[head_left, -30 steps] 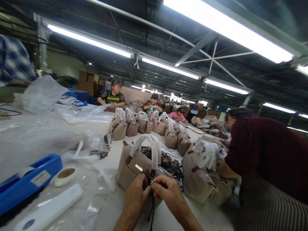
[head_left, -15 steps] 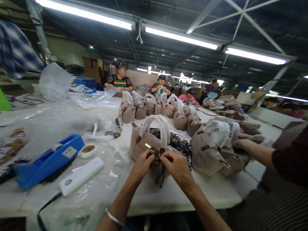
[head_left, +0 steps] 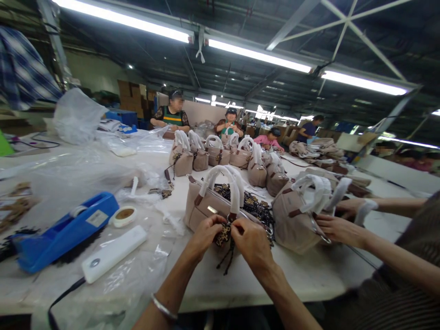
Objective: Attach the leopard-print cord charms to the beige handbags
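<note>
Both of a co-worker's hands now reach in at 3 o'clock, where half a second ago only one arm showed plainly, and the leopard-print charm has come out clearer between the wearer's own hands.

Take the beige handbag in front as the dial's centre. It stands upright on the white worktable, its paired handles wrapped in white and arching above it. The charm hangs at its 5 o'clock, below a handle's base, with black cords dangling beneath. The left hand pinches the charm's edge between thumb and forefinger, a silver bangle around that wrist. The right hand pinches the charm's upper side; whether cord or ring lies between those fingertips I cannot tell.

Just behind the bag, towards 2 o'clock, lies a heap of black cords and leopard-print pieces. Another beige handbag stands at 3 o'clock, under the co-worker's reach. More wrapped-handle handbags line up around 12 o'clock, with seated workers beyond.

At 9 o'clock are a roll of tape and a blue tape dispenser; a white strapped device lies at 8 o'clock.
</note>
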Available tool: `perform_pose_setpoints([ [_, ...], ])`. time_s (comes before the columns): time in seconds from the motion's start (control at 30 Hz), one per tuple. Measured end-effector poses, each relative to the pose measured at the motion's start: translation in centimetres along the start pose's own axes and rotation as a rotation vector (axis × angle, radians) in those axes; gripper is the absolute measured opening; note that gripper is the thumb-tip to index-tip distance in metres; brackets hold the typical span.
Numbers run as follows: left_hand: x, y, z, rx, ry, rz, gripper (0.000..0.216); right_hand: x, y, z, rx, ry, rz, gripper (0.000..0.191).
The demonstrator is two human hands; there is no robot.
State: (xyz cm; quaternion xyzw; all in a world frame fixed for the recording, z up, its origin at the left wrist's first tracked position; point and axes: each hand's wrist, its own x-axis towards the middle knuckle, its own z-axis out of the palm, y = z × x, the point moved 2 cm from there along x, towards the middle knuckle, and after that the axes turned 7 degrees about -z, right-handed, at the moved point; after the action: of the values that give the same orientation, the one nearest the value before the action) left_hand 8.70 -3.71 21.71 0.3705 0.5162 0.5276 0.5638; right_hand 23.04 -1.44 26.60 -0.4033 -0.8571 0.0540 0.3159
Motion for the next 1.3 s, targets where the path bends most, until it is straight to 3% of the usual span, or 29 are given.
perform_pose_setpoints([
  [0.27, 0.7, 0.3, 0.0, 0.222, 0.032, 0.141, 0.022, -0.1, 0.0, 1.0, -0.025, 0.000, 0.011, 0.018],
  [0.37, 0.5, 0.8, 0.2, 0.364, 0.100, 0.202, 0.017, -0.3, 0.0, 1.2, -0.007, 0.001, -0.035, 0.020],
  [0.5, -0.6, 2.0, 0.7, 0.627, 0.221, 0.439, 0.011, -0.7, 0.4, 1.1, 0.102, 0.067, -0.087, 0.020],
  [0.63, -1.5, 2.5, 1.2, 0.852, 0.225, 0.631, 0.014, -0.9, 0.7, 0.8, 0.202, 0.152, -0.078, 0.018],
  [0.73, -1.9, 2.4, 1.3, 0.903, 0.238, 0.715, 0.019, -0.9, 0.8, 0.5, 0.310, 0.202, -0.021, 0.017],
  [0.83, -2.3, 2.4, 1.3, 0.761, 0.288, 0.775, 0.021, -0.7, 0.9, 0.3, 0.550, 0.176, 0.167, 0.021],
  [0.9, -2.3, 2.4, 1.2, 0.539, 0.301, 0.728, 0.020, -0.5, 1.0, 0.3, 0.809, 0.129, 0.327, 0.027],
  [1.0, -1.7, 2.3, 1.0, 0.059, 0.207, 0.499, 0.021, -0.3, 1.2, 0.2, 1.188, 0.150, 0.484, 0.037],
  [1.1, -0.7, 2.0, 0.8, -0.306, 0.095, 0.326, 0.031, -0.1, 1.5, -0.3, 1.323, 0.177, 0.538, 0.040],
  [1.17, 0.0, 1.6, 0.6, -0.307, 0.115, 0.273, 0.032, 0.0, 1.7, -0.7, 1.281, 0.172, 0.531, 0.039],
  [1.3, 1.0, 1.0, 0.2, -0.011, 0.179, 0.190, 0.022, 0.4, 2.2, -1.1, 0.957, 0.094, 0.491, 0.035],
])
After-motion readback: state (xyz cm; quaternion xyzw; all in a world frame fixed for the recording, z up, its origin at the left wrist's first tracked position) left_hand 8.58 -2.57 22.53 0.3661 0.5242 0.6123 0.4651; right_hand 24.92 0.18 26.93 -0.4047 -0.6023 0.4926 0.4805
